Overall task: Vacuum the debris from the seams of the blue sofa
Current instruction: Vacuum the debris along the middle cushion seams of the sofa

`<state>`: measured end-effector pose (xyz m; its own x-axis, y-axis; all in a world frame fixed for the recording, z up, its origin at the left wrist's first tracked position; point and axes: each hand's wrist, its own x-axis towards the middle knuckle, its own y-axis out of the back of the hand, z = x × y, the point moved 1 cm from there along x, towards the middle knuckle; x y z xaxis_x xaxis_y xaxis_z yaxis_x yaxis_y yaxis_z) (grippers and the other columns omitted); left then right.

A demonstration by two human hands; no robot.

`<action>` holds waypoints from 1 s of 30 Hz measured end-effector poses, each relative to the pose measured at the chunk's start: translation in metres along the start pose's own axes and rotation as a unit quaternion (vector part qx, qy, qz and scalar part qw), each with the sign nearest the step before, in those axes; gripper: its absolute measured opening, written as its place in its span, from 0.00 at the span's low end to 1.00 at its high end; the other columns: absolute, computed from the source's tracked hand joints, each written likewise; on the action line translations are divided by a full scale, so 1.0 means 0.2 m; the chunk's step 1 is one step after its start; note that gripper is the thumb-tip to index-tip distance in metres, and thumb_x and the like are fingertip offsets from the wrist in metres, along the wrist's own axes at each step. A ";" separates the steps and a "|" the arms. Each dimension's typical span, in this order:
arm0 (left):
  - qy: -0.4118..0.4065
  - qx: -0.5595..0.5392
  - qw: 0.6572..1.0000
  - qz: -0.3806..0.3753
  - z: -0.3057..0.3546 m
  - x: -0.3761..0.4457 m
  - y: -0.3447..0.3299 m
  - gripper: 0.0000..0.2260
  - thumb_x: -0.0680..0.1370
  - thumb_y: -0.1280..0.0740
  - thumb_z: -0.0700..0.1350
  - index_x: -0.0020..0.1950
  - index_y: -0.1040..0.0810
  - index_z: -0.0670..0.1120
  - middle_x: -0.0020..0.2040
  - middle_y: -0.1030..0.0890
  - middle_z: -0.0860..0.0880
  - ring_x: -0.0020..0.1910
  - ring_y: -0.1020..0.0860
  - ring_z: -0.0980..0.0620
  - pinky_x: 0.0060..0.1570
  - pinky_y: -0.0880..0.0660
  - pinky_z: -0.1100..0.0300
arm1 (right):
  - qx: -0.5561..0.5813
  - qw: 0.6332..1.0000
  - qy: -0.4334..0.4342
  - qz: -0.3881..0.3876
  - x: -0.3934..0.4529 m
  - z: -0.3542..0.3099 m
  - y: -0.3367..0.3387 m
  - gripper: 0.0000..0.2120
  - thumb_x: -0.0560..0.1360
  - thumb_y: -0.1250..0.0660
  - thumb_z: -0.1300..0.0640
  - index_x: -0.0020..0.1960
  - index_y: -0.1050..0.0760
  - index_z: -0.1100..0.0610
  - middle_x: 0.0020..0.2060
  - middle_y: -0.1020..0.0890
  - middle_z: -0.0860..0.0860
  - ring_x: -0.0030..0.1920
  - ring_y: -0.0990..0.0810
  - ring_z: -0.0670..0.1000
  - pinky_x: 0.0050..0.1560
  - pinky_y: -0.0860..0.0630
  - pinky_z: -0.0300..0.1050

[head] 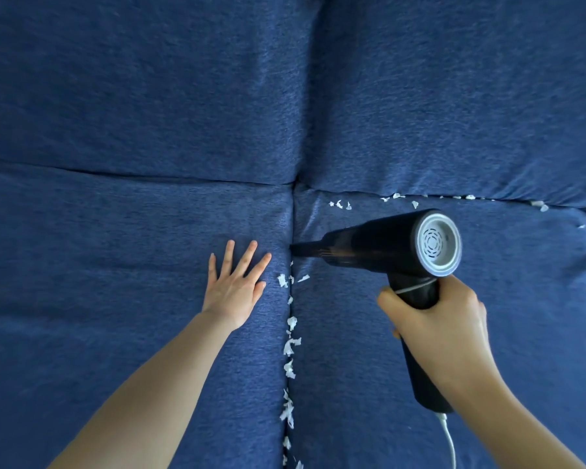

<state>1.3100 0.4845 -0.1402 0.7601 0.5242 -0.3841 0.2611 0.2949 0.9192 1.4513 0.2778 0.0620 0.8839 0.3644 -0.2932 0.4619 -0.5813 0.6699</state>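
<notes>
My right hand (pixel 444 319) grips the vacuum (pixel 393 245), nozzle in the seam (pixel 290 231); scraps (pixel 290 360) trail toward me. Left hand (pixel 236 282) lies flat beside it.

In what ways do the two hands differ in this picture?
The left hand lies flat with straight, spread fingers on the sofa cushion; the right hand is curled round the handle of the black vacuum. The left hand holds nothing; the right hand points the nozzle into the seam. Both are bare, one on each side of the seam with its white scraps.
</notes>
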 end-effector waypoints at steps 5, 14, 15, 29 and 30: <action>-0.008 0.003 1.000 0.011 0.01 -0.07 -0.03 0.26 0.83 0.53 0.57 0.78 0.61 0.58 0.78 0.65 0.54 0.76 0.67 0.42 0.74 0.62 0.39 | 0.003 1.000 -0.007 -0.005 -0.05 0.04 0.00 0.10 0.65 0.28 0.52 0.35 0.27 0.57 0.28 0.19 0.55 0.35 0.18 0.58 0.35 0.25 0.46; -0.016 0.018 0.999 0.021 0.02 -0.15 -0.08 0.29 0.82 0.49 0.59 0.78 0.60 0.56 0.79 0.63 0.53 0.77 0.65 0.42 0.74 0.61 0.40 | 0.015 1.000 -0.021 -0.016 -0.15 0.10 0.04 0.10 0.65 0.28 0.52 0.35 0.26 0.57 0.27 0.19 0.54 0.34 0.20 0.57 0.34 0.26 0.46; -0.021 0.016 0.999 0.021 0.02 -0.17 -0.10 0.29 0.82 0.48 0.59 0.79 0.59 0.56 0.79 0.63 0.53 0.77 0.64 0.41 0.74 0.60 0.39 | 0.018 0.999 -0.023 -0.017 -0.16 0.11 0.04 0.10 0.65 0.28 0.52 0.35 0.26 0.57 0.27 0.19 0.54 0.34 0.20 0.57 0.34 0.26 0.46; 0.004 0.024 1.000 0.002 0.10 -0.37 -0.18 0.30 0.82 0.49 0.60 0.76 0.66 0.56 0.77 0.68 0.53 0.76 0.68 0.42 0.74 0.62 0.39 | 0.008 1.000 0.005 -0.005 -0.23 0.19 0.14 0.09 0.68 0.27 0.53 0.37 0.26 0.57 0.29 0.18 0.55 0.36 0.19 0.55 0.34 0.29 0.43; 0.004 0.031 0.999 -0.006 0.11 -0.39 -0.18 0.31 0.82 0.50 0.60 0.76 0.67 0.56 0.77 0.69 0.53 0.76 0.68 0.41 0.74 0.62 0.39 | 0.011 1.000 0.005 -0.006 -0.24 0.20 0.14 0.09 0.68 0.27 0.54 0.37 0.26 0.57 0.29 0.18 0.55 0.36 0.19 0.55 0.34 0.29 0.43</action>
<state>1.2548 0.4157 -0.1419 0.7523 0.5271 -0.3952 0.3067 0.2506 0.9182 1.4246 0.2143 0.0677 0.8770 0.3797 -0.2943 0.4749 -0.5929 0.6503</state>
